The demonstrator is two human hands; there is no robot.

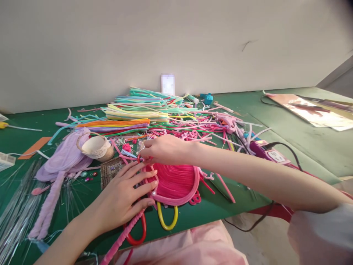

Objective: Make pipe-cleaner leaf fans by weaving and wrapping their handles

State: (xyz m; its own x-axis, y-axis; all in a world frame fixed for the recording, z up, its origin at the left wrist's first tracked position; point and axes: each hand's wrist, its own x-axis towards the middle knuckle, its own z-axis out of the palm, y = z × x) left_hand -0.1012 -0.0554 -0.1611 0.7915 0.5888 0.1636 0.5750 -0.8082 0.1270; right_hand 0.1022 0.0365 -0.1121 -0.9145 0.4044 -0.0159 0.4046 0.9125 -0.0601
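A rounded piece made of deep pink pipe cleaners [176,180] with a lighter pink rim lies before me. A small pearl-like bead sits near its lower left rim. My left hand [124,191] rests on the left side of this piece, fingers spread across it. From its lower left a wrapped pink stem [121,237] runs down past my wrist. Over the upper left edge is my right hand [160,149], fingers bent together; what they pinch is hidden. A yellow handle [167,220] and a red handle [138,233] stick out below the piece.
Bundles of coloured pipe cleaners [135,114] spread across the back. At left are a lilac pipe cleaner piece [64,158], a cup-like basket [97,147], and clear thin strands [19,209]. A lit phone [168,84] leans on the wall. A purple power strip [270,152] with cables lies right.
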